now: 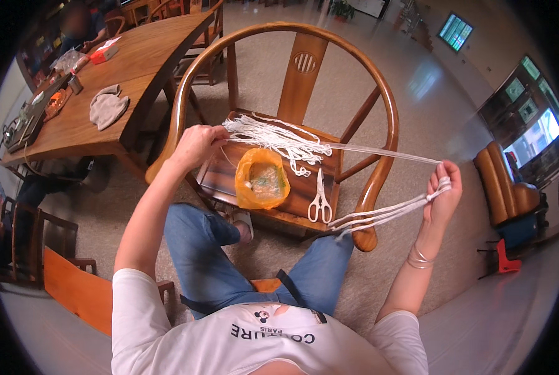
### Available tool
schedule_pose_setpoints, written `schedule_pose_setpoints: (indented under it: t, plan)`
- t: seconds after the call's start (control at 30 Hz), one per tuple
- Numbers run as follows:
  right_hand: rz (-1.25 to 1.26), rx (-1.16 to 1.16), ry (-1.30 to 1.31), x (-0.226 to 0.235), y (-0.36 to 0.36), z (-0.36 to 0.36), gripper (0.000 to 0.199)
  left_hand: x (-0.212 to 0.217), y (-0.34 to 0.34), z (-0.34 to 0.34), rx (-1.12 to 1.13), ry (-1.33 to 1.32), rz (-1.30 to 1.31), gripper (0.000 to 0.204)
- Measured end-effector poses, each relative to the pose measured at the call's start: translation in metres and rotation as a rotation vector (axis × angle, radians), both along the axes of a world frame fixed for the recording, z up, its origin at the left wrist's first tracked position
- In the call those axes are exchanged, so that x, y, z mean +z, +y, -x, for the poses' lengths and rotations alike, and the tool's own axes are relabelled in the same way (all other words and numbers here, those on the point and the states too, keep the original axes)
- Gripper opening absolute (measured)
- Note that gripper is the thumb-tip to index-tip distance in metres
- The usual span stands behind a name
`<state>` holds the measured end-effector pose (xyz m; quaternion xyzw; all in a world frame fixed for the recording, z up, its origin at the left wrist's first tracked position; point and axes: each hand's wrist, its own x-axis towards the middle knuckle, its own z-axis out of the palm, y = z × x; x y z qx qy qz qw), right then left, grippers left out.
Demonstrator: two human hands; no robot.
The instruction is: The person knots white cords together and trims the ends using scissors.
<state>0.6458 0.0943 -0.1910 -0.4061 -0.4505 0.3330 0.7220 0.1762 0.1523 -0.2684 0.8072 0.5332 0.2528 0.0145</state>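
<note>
A bundle of white cords lies across the seat of a wooden armchair in front of me. My left hand is closed on the cords at the bundle's left end. Out to the right, my right hand grips white cord, with strands stretched taut between both hands. More strands loop around its fingers and trail down to the chair's right arm. On the seat, below the bundle, sits a round container lined with an orange plastic bag; its contents are hard to make out. White-handled scissors lie right of it.
A long wooden table stands at the left, with a beige cloth and a red box on it. Another person sits beyond it. At the right are a brown leather sofa and a small red chair.
</note>
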Motion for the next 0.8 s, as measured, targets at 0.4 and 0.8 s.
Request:
schedule_pose_setpoints:
  t: [0.4, 0.8]
  plan:
    - [0.190, 0.010, 0.069, -0.088, -0.009, 0.027, 0.003, 0.107, -0.017, 0.003, -0.014, 0.205, -0.254, 0.008]
    - [0.324, 0.193, -0.074, -0.135, -0.001, 0.102, 0.006, 0.224, -0.048, 0.000, 0.016, 0.480, -0.579, 0.009]
